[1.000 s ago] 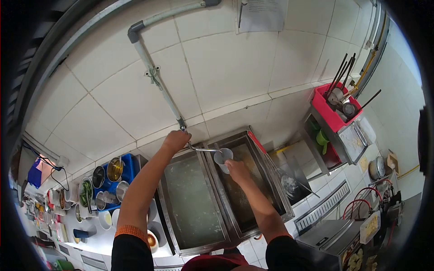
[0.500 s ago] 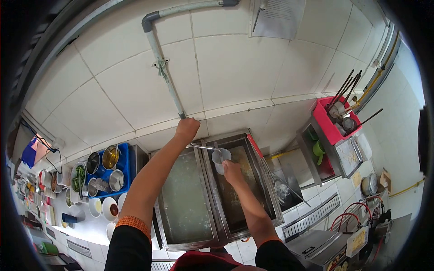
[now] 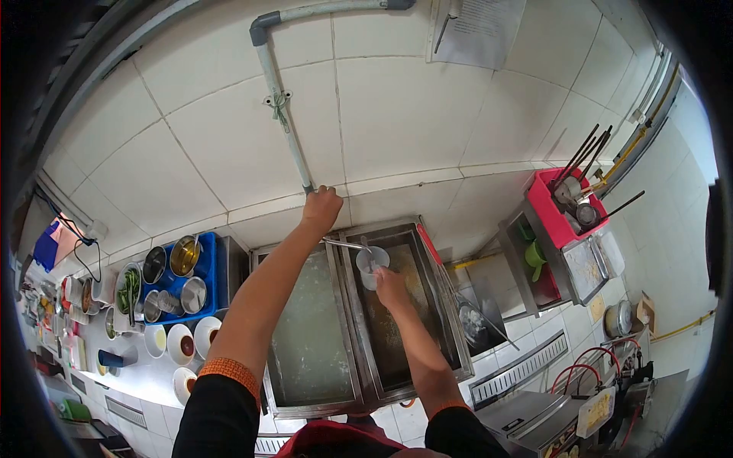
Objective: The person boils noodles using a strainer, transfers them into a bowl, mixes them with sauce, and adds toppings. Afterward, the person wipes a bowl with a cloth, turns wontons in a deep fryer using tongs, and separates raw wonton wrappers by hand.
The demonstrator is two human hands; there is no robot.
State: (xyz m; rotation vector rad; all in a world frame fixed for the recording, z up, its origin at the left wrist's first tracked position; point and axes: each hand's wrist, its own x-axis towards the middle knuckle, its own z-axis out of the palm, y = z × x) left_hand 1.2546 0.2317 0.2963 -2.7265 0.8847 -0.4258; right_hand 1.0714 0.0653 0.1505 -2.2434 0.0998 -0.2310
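My left hand (image 3: 324,209) is closed at the lower end of the grey wall pipe (image 3: 296,156), wrapped round the tap, whose handle is hidden by the fingers. From below that hand a thin metal spout (image 3: 345,243) reaches right. In my right hand (image 3: 392,289) is a translucent plastic cup (image 3: 371,261), gripped at its right side, with its mouth under the spout's end. Water seems to run into it. The cup is above the right-hand basin (image 3: 397,347), which contains brownish liquid. Cloudy, pale liquid fills the left-hand basin (image 3: 313,336).
At left, a blue tray (image 3: 205,282) bears several metal bowls beside white bowls (image 3: 181,343) of sauce. A red-handled strainer (image 3: 469,314) leans along the right basin's edge. Farther right, a pink bin (image 3: 556,210) with ladles stands on a metal shelf.
Both hands keep nearly the same places, left at the tap and right on the cup under the spout. The view has shifted slightly.
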